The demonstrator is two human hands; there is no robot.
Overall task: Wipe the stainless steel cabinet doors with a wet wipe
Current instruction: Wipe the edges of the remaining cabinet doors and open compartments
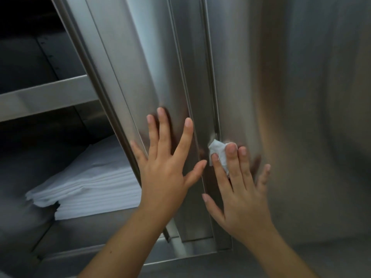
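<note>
While the left hand (166, 169) lies spread on the steel door (140, 57), the flat right hand (241, 193) presses a wipe (217, 151).

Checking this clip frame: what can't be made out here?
Head view: wet wipe mostly hidden under the right hand; its full size unclear.
Head view: cabinet doors cut off by the top and right edges and blurred; smears cannot be judged.
Head view: upper shelf space too dark to see contents.
Head view: white stack blurred; cloth or paper, cannot tell.
</note>
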